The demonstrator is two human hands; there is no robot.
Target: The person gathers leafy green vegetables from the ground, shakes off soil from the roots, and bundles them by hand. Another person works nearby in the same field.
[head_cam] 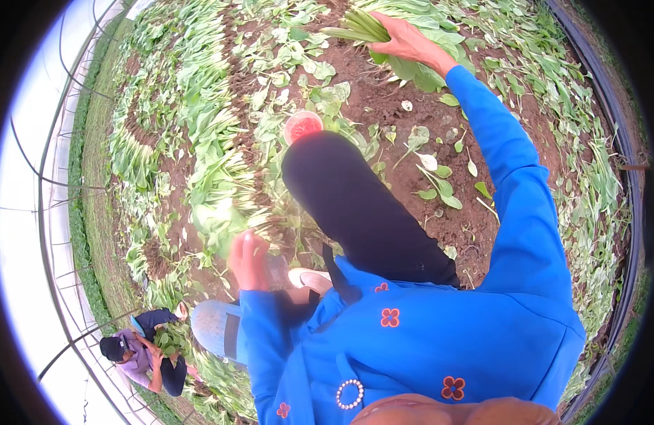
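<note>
My right hand (pixel 409 45) is stretched far out at the top, closed around a bunch of leafy greens (pixel 364 26). Their cut-looking pale stems point left, and broad leaves hang below and behind my wrist. Low on the left, my left hand (pixel 250 257) is blurred, its fingers bent beside a long row of pulled greens (pixel 213 127). A blurred pale leaf clump (pixel 218 220) lies right at those fingertips; whether I grip it cannot be told. My knee in dark trousers (pixel 353 196) stands between both hands.
A round red container (pixel 304 126) sits just beyond my knee, partly hidden. Loose leaves (pixel 438 186) litter the brown soil (pixel 391 119). A blue seat (pixel 213 326) is at my left side. A co-worker (pixel 146 350) crouches lower left, holding greens. Greenhouse framing (pixel 45 186) curves along the left.
</note>
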